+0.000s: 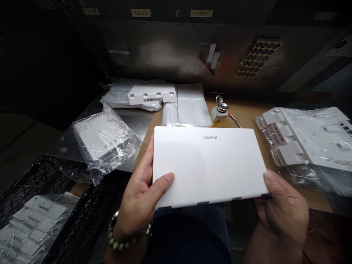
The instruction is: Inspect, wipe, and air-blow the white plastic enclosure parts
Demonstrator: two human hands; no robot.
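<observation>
Between both hands I hold a white plastic cover (pixel 209 165), its smooth face up and the HUAWEI lettering upside down near the far edge. My left hand (pixel 143 190) grips the left side, thumb flat on the face and fingers hidden underneath. The lower right corner is pinched by my right hand (pixel 286 205), whose fingers also go partly out of sight below. Small notches show along the near edge. Behind the cover, another white plastic cover (pixel 151 92) with slots lies on a stack of clear plastic bags (pixel 189 102).
A bagged white part (pixel 103 137) lies at the left bench edge. Below it, a black crate (pixel 68 220) holds several bagged parts. More bagged covers (pixel 316 135) are piled on the right. A dispenser bottle (pixel 220 112) stands behind; a label sheet (pixel 258 58) hangs on the metal panel.
</observation>
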